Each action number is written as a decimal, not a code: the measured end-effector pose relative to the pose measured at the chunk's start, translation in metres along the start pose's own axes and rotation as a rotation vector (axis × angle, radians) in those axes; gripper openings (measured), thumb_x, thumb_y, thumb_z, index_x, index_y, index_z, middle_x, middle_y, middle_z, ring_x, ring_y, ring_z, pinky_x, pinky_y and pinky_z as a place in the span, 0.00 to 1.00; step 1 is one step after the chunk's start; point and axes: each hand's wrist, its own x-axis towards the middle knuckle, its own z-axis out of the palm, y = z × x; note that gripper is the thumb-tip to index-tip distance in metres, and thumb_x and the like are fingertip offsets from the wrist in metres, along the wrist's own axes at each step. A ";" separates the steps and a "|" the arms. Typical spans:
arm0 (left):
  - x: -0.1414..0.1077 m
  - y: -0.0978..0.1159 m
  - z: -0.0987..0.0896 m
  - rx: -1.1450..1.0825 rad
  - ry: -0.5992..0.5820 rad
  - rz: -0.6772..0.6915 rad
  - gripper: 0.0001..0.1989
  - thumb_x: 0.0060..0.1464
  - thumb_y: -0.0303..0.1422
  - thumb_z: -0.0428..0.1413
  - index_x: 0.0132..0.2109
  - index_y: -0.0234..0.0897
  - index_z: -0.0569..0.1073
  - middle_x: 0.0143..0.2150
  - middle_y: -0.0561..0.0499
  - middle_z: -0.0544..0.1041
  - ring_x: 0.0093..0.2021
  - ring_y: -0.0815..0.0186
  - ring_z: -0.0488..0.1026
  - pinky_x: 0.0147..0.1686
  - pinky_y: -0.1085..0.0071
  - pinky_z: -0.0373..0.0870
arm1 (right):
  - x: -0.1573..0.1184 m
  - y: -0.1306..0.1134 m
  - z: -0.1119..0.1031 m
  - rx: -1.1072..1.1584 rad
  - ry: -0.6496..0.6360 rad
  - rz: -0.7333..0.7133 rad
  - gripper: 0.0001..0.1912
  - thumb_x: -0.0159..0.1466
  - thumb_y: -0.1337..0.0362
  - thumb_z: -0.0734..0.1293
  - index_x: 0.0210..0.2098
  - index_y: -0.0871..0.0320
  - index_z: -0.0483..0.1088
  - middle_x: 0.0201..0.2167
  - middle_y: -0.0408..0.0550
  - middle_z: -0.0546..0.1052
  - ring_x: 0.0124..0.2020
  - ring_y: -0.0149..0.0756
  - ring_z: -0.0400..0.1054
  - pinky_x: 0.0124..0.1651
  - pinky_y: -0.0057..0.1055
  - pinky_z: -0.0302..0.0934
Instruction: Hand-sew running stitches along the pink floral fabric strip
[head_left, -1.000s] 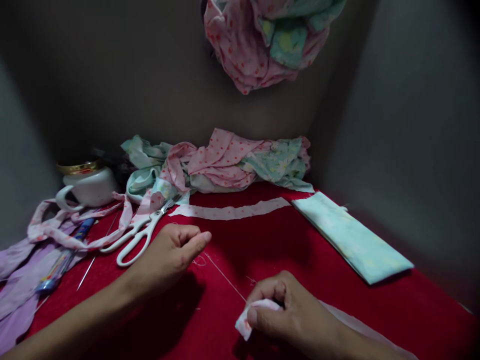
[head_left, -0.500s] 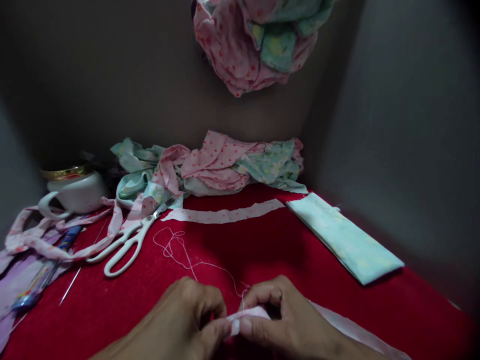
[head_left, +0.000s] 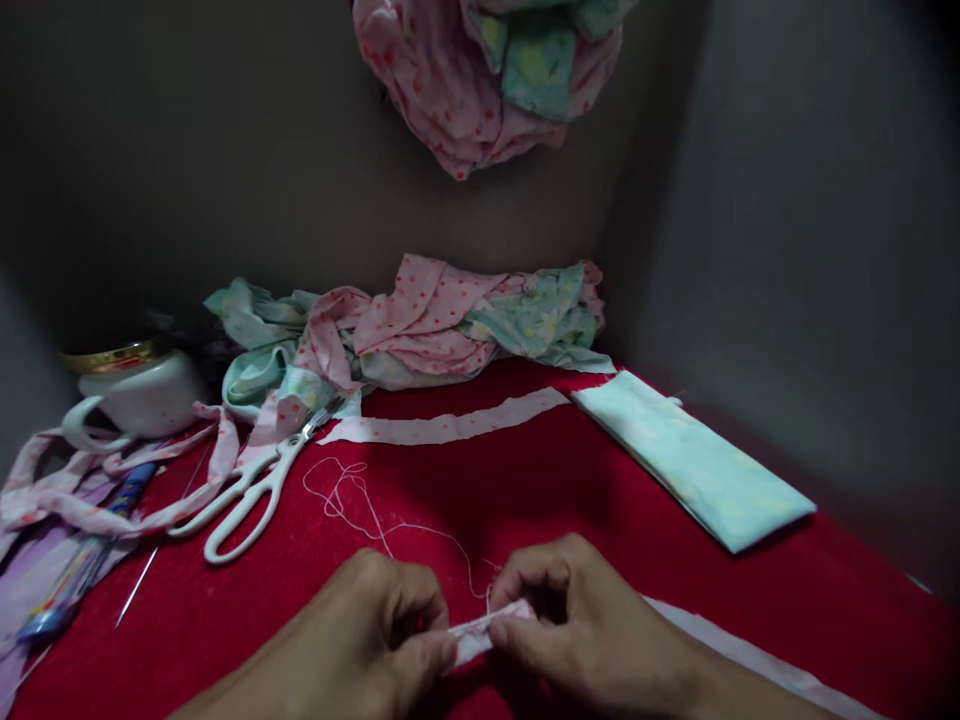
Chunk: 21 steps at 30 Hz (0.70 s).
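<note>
Both my hands meet low in the middle, over the red cloth. My left hand (head_left: 390,630) pinches one end of a small folded pink-and-white fabric strip (head_left: 474,640) between thumb and fingers. My right hand (head_left: 559,615) grips the strip's other side, its thumb pressed on top. A thin pale thread (head_left: 420,528) runs from near my right fingertips back to a loose tangle on the cloth. Whether a needle is in my fingers cannot be made out. Another pale strip (head_left: 735,645) stretches from behind my right hand toward the lower right.
White-handled scissors (head_left: 251,500), a thin metal rod (head_left: 139,590) and a white mug (head_left: 142,395) are at left. A flat pink strip (head_left: 450,427) lies ahead. Crumpled fabric (head_left: 427,320) lines the back wall. Folded mint fabric (head_left: 694,460) lies right; a cloth bundle (head_left: 487,90) hangs above.
My fingers have shifted on the strip, and more of its pale face shows between my hands. My right hand has tilted slightly. The whole view has turned a little.
</note>
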 end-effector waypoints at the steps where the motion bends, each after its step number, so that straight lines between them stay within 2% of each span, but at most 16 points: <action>1: 0.000 0.000 0.000 -0.018 -0.005 0.007 0.13 0.53 0.38 0.48 0.24 0.36 0.63 0.20 0.57 0.59 0.21 0.70 0.54 0.18 0.76 0.47 | 0.000 0.000 0.000 0.003 0.007 0.014 0.06 0.53 0.69 0.64 0.28 0.63 0.74 0.17 0.40 0.66 0.19 0.26 0.56 0.20 0.22 0.47; 4: 0.001 0.002 -0.001 -0.038 -0.036 0.020 0.14 0.53 0.38 0.49 0.23 0.36 0.62 0.19 0.57 0.58 0.21 0.71 0.53 0.18 0.76 0.47 | 0.000 -0.001 0.000 -0.012 0.026 0.040 0.07 0.53 0.69 0.64 0.27 0.63 0.74 0.17 0.39 0.65 0.19 0.25 0.54 0.19 0.22 0.46; 9: -0.001 0.002 0.000 -0.012 0.011 0.061 0.13 0.53 0.36 0.49 0.24 0.35 0.65 0.20 0.57 0.60 0.22 0.70 0.56 0.19 0.75 0.48 | -0.001 -0.002 -0.002 0.025 -0.023 0.007 0.09 0.55 0.66 0.65 0.27 0.63 0.77 0.16 0.40 0.65 0.19 0.25 0.53 0.20 0.23 0.44; 11: 0.000 -0.001 0.003 -0.064 0.028 0.062 0.14 0.54 0.38 0.50 0.25 0.34 0.66 0.20 0.57 0.59 0.22 0.70 0.55 0.19 0.75 0.48 | 0.000 -0.004 -0.002 0.056 -0.005 -0.004 0.09 0.54 0.64 0.67 0.26 0.63 0.77 0.16 0.41 0.65 0.20 0.26 0.54 0.21 0.23 0.46; 17: 0.009 -0.009 0.010 -0.253 -0.045 0.017 0.17 0.52 0.44 0.53 0.25 0.34 0.65 0.19 0.58 0.58 0.21 0.71 0.53 0.17 0.77 0.46 | 0.003 -0.008 -0.001 0.054 0.004 0.003 0.06 0.51 0.69 0.67 0.23 0.65 0.76 0.16 0.40 0.64 0.20 0.25 0.53 0.21 0.22 0.45; 19: 0.009 -0.009 0.010 -0.218 0.025 0.048 0.15 0.53 0.42 0.53 0.29 0.34 0.68 0.21 0.56 0.63 0.22 0.70 0.57 0.19 0.77 0.51 | 0.004 -0.008 0.000 0.103 0.000 0.034 0.06 0.51 0.69 0.66 0.23 0.65 0.75 0.16 0.39 0.64 0.20 0.25 0.52 0.20 0.22 0.45; 21: 0.006 -0.009 0.009 -0.151 0.193 0.150 0.11 0.54 0.39 0.51 0.38 0.35 0.71 0.26 0.53 0.69 0.26 0.68 0.64 0.24 0.77 0.60 | 0.003 -0.008 0.000 0.149 -0.006 0.061 0.05 0.51 0.68 0.67 0.23 0.64 0.74 0.16 0.39 0.65 0.19 0.24 0.53 0.20 0.21 0.45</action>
